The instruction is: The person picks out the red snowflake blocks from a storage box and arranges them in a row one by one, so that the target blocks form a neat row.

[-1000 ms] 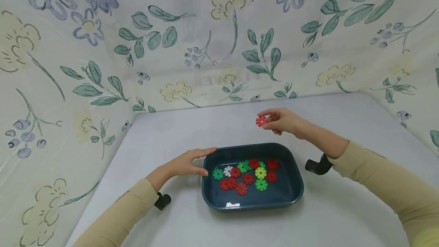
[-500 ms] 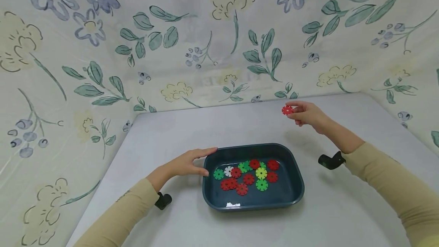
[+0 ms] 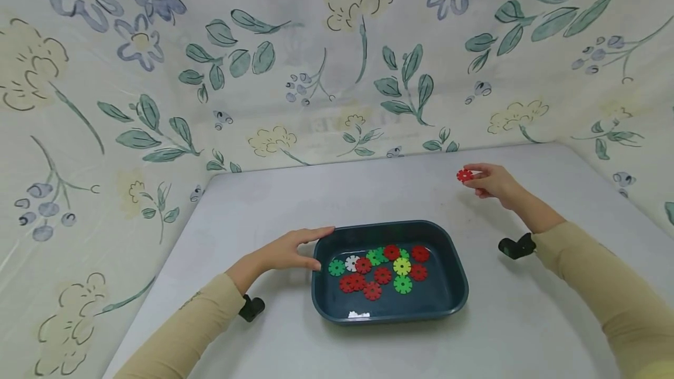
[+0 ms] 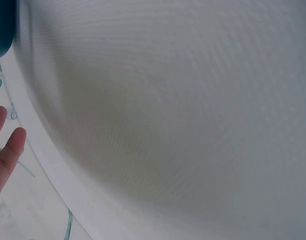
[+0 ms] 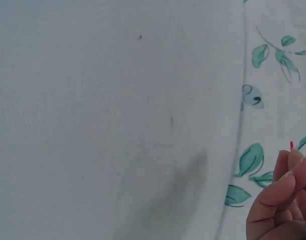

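Observation:
Between thumb and fingertips, my right hand [image 3: 495, 185] pinches a red notched plastic disc [image 3: 464, 175] above the right rear of the table. Only a thin red edge of this disc [image 5: 291, 145] shows in the right wrist view, past the curled fingers of the right hand [image 5: 280, 202]. A dark blue tray [image 3: 434, 300] holds several flower-shaped discs in red, green, yellow and white. At its left end my left hand [image 3: 286, 251] touches the rim with thumb and fingers spread. The left wrist view catches just some fingers of the left hand [image 4: 7, 157] and a tray corner [image 4: 1, 30].
The white table [image 3: 263, 206] extends around the tray. Behind and beside it hangs a floral-printed sheet [image 3: 316, 116]. Black wrist cameras sit at the left cuff [image 3: 253, 309] and right cuff [image 3: 516, 247].
My right hand has carried the red disc rightward, away from the tray, to the table's right rear, dipping slightly in the last half second. The left hand and tray have stayed put.

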`<state>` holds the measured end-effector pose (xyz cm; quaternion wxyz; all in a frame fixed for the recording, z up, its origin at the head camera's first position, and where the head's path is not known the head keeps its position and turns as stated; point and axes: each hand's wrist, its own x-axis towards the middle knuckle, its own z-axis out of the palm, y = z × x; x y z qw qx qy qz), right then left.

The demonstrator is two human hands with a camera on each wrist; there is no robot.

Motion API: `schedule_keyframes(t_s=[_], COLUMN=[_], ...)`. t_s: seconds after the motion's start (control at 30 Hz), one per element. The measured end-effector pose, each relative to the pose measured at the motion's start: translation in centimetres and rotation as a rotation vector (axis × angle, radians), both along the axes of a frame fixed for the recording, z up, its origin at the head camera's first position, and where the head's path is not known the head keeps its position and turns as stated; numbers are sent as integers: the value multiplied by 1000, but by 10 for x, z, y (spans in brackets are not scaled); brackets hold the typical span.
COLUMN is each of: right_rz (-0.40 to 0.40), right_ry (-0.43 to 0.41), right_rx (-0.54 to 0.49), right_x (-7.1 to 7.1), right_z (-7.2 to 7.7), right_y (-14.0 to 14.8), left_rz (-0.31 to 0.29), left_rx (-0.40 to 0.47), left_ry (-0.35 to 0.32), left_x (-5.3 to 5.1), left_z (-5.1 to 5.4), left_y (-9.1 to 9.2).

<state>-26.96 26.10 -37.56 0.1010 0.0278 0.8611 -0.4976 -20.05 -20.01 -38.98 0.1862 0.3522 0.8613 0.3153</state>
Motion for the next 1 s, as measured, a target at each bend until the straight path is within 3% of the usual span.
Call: schedule_keyframes(t_s=[0.4, 0.73, 1.0], right_rz=[-53, -14, 51], right_ry=[-114, -152, -162], right_rx=[62, 107, 213], right_x=[-18, -21, -28], right_z=[-17, -22, -28], right_y=[11, 18, 18], left_rz=[-15, -27, -30], left_rx=[18, 25, 29], left_ry=[-22, -27, -42], left_x=[-2, -2, -2], left_z=[-4, -2, -3], left_y=[-1, 1, 0])
